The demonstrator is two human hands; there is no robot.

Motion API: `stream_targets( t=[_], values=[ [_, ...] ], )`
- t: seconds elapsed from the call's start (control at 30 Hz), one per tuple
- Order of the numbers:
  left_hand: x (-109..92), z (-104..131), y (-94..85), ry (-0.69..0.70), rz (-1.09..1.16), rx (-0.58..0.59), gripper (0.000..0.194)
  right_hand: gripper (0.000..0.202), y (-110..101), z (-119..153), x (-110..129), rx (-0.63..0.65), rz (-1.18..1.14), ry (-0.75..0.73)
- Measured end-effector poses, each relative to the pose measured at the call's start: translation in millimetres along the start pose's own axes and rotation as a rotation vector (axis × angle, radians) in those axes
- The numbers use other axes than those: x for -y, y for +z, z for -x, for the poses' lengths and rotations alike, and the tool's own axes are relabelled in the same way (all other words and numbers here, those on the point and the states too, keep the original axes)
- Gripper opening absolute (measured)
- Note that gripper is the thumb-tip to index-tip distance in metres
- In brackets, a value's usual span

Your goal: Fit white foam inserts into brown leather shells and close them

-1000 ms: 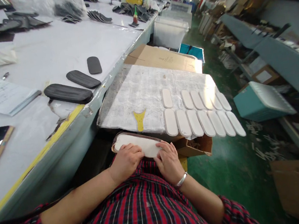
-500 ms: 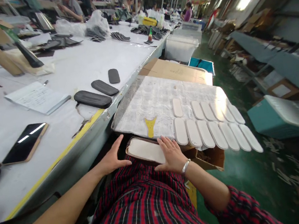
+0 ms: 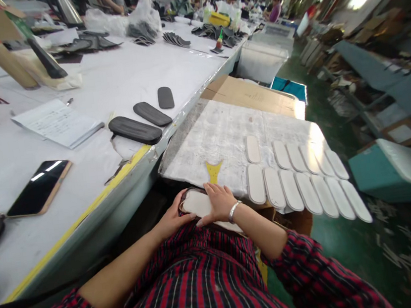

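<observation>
On my lap lies an elongated white panel with rounded ends and a dark rim point(image 3: 197, 203). My left hand point(image 3: 173, 220) grips its left end, fingers at the far edge and thumb at the near one. Across its middle reaches my right hand point(image 3: 218, 204), fingers over the far side and thumb along the near side; it hides part of the panel. Just beyond my right fingers, a yellow Y-shaped piece point(image 3: 214, 171) lies on the white-covered board point(image 3: 203, 134). Two rows of similar white rounded panels point(image 3: 256, 183) lie farther right on that board.
The long white table point(image 3: 106, 81) on the left carries dark rounded panels point(image 3: 135, 130), a phone point(image 3: 39, 188), a notepad point(image 3: 57, 123) and a brush-like tool point(image 3: 46, 58). Cardboard point(image 3: 250, 94) and clear bins point(image 3: 263, 59) stand beyond the board. A teal box point(image 3: 391, 171) is at right.
My left hand has moved right from beside the panel and taken hold of its left end. My right hand has slid left along the panel. The view has shifted slightly.
</observation>
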State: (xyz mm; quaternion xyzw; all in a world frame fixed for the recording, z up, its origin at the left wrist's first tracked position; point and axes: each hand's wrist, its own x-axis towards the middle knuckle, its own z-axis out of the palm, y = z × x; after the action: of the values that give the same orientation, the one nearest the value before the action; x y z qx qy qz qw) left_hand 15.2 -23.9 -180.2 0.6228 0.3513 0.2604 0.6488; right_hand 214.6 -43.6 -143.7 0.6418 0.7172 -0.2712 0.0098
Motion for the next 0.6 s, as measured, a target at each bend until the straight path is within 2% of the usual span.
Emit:
stream_targets(
  t=[0.17, 0.27, 0.37, 0.47, 0.53, 0.6],
  values=[
    [2.0, -0.6, -2.8, -0.007, 0.038, 0.011, 0.080, 0.126, -0.4, -12.1, 12.0, 0.004, -0.027, -0.055],
    [2.9, 6.9, -8.0, -0.026, -0.018, 0.031, 0.080, 0.114, -9.3, -5.3, 7.3, -0.023, -0.117, -0.100],
    [-4.0, 19.4, -13.7, -0.017, -0.158, -0.077, 0.087, 0.086, -24.5, 3.0, -21.3, -0.078, -0.300, -0.080],
    [-15.7, 29.8, -17.5, 0.055, -0.375, -0.190, 0.091, 0.057, -33.3, 4.1, -62.5, -0.137, -0.323, 0.130],
    [-18.8, 33.3, -17.5, 0.072, -0.447, -0.192, 0.093, 0.041, -29.5, -4.0, -84.7, -0.124, -0.259, 0.213],
    [-13.7, 33.3, -15.3, 0.045, -0.429, -0.171, 0.099, 0.026, -18.9, -21.3, -97.6, -0.080, -0.188, 0.258]
  ],
)
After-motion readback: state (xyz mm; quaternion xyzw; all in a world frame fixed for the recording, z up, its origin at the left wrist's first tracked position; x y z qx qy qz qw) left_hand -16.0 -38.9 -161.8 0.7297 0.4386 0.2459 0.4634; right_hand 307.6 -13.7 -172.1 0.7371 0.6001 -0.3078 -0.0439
